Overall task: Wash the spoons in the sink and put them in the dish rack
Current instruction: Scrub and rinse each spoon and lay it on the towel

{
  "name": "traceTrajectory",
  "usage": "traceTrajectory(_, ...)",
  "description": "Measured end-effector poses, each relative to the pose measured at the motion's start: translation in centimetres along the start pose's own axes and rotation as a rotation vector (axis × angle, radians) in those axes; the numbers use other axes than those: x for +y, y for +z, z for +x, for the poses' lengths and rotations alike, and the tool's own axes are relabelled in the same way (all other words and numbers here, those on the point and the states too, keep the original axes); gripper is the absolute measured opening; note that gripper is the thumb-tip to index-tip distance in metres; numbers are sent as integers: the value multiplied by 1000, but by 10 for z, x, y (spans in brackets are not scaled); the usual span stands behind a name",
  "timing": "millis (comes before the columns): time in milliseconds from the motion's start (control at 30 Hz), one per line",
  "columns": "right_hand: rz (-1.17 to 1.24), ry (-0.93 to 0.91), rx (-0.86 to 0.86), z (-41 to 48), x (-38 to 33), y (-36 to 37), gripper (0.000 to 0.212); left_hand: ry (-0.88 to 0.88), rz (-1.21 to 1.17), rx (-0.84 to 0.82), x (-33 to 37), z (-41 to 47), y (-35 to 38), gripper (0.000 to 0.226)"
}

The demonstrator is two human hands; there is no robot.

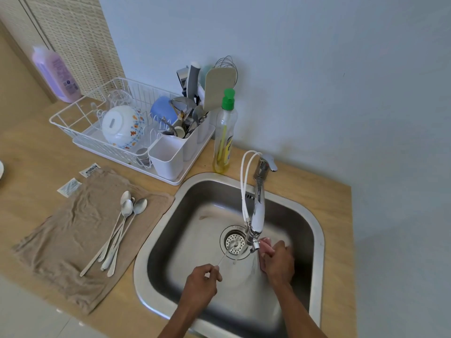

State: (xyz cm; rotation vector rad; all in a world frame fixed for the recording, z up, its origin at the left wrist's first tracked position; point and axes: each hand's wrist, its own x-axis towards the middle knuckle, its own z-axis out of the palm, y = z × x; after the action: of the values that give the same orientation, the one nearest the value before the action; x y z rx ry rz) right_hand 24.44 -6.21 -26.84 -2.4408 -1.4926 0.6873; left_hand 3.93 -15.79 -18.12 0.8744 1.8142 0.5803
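Note:
My left hand pinches the handle end of a long thin spoon over the steel sink; the spoon's bowl lies above the drain strainer. My right hand is under the faucet spout, fingers together and apart from the spoon, with water running past it. Several long-handled spoons lie side by side on a brown towel left of the sink. The white wire dish rack stands behind the towel, its cutlery cup at the right end.
The rack holds an upturned patterned bowl, a blue cup, a glass and crowded utensils. A green-capped dish soap bottle stands at the sink's back rim. A purple bottle is at the far left. Two small sachets lie beside the towel.

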Motion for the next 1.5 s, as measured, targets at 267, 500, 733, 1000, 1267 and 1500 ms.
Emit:
traceTrajectory(267,140,-189,-146,13,-13,-68,11,61,-43,-53,27,3,8,35)
traceTrajectory(500,107,-372,-72,75,-33,-186,19,62,-88,-86,38,2,15,35)
traceTrajectory(733,-79,-191,179,110,-8,-176,44,60,-108,-83,43,0,17,36)
traceTrajectory(1000,-157,-355,219,78,3,-122,28,56,-116,-109,46,-1,18,34)
traceTrajectory(1267,383,-313,117,-7,-41,-78,12,7,-152,-210,46,-3,17,27)
traceTrajectory(1500,993,140,-483,-56,-73,-34,27,-47,-91,-298,34,-16,13,31)
